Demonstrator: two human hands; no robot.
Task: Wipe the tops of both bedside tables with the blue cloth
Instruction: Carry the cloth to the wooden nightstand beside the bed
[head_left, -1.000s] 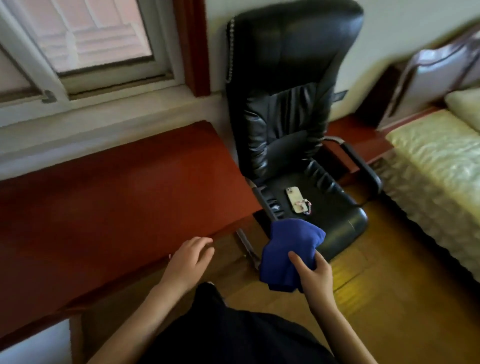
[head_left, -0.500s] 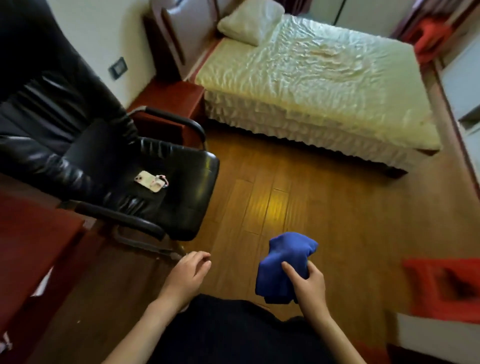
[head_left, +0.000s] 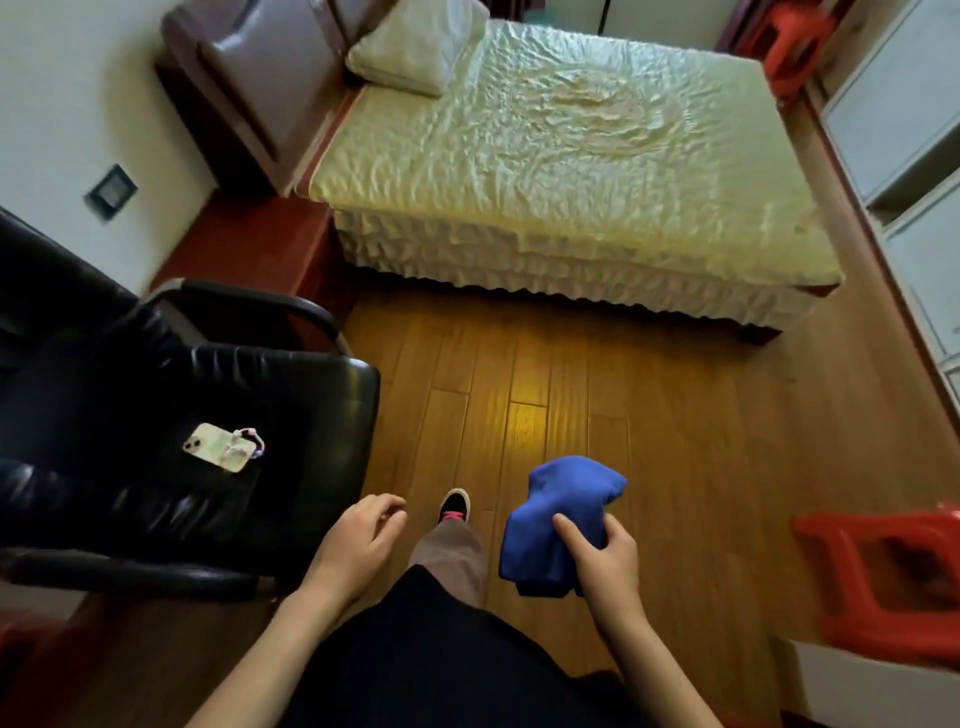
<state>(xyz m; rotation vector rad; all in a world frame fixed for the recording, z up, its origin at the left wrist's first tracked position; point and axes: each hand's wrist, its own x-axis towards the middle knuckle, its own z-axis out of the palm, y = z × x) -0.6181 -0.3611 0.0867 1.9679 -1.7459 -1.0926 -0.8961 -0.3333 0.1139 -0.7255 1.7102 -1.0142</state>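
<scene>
Blue cloth (head_left: 558, 519) is bunched in my right hand (head_left: 605, 558); left hand (head_left: 358, 540) is loosely curled, empty. Red table (head_left: 249, 244) by bed (head_left: 561, 171) looks unwiped; I judge nothing done.

Bedside table (head_left: 249, 244) between chair (head_left: 171, 415) and bed (head_left: 561, 171); phone (head_left: 221, 447) on chair seat.

The black chair (head_left: 156, 415) runs off the left edge and hides the near corner of the red bedside bench (head_left: 249, 244). The right hand (head_left: 605, 561) covers part of the blue cloth (head_left: 556, 514). The red stool (head_left: 883, 582) is cut by the right edge. The second bedside bench is out of sight.
</scene>
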